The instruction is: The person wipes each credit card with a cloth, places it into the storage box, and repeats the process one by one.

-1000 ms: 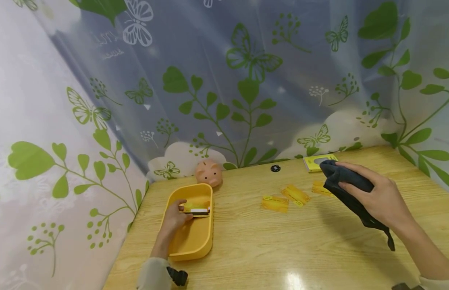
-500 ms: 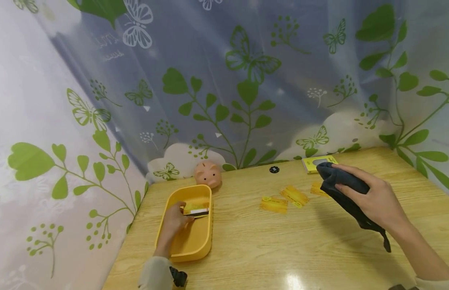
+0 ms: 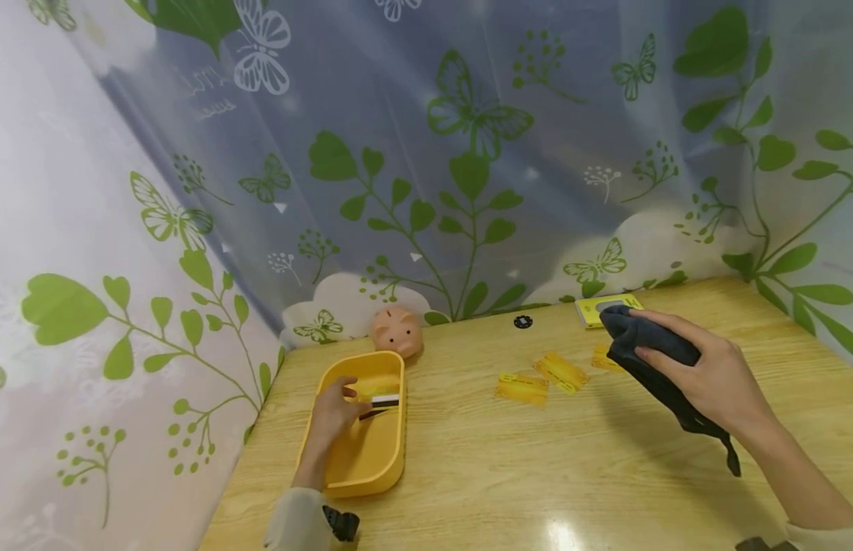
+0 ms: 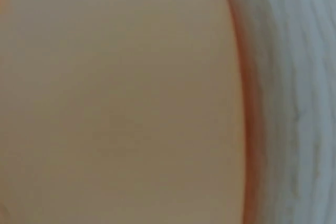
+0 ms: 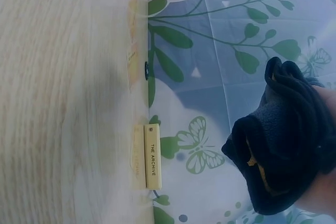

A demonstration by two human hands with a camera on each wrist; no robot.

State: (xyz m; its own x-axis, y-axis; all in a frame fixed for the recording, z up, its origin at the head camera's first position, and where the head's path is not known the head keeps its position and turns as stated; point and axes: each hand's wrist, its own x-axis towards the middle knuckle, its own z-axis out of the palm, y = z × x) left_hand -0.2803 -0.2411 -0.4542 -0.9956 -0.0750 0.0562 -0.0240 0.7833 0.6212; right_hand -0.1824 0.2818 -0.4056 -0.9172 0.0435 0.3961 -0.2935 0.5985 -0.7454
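My left hand (image 3: 334,413) reaches into the yellow tray (image 3: 357,484), with curled fingers and thumb at the left end of a small stack (image 3: 385,400) showing white and dark edges. A thin dark sliver slants out below the stack, near the thumb. The exact hold is partly hidden by the fingers. My right hand (image 3: 723,375) grips a dark cloth pouch (image 3: 657,344) above the table, its narrow tail hanging down. In the right wrist view the pouch (image 5: 286,140) shows folded edges and a bit of yellow inside. The left wrist view is mostly filled by the blurred tray wall (image 4: 121,98).
A pink piggy bank (image 3: 397,333) stands behind the tray. On the wooden table (image 3: 482,467) lie several orange-yellow cards (image 3: 521,388), a black disc (image 3: 523,321) and a yellow box (image 3: 592,312); its side (image 5: 152,157) reads "THE ARCHIVE". A leaf-patterned curtain (image 3: 399,191) hangs behind.
In the tray, my left thumb and fingers have shifted slightly at the stack, and a thin dark sliver now shows apart below it. The right hand with the pouch has moved slightly left.
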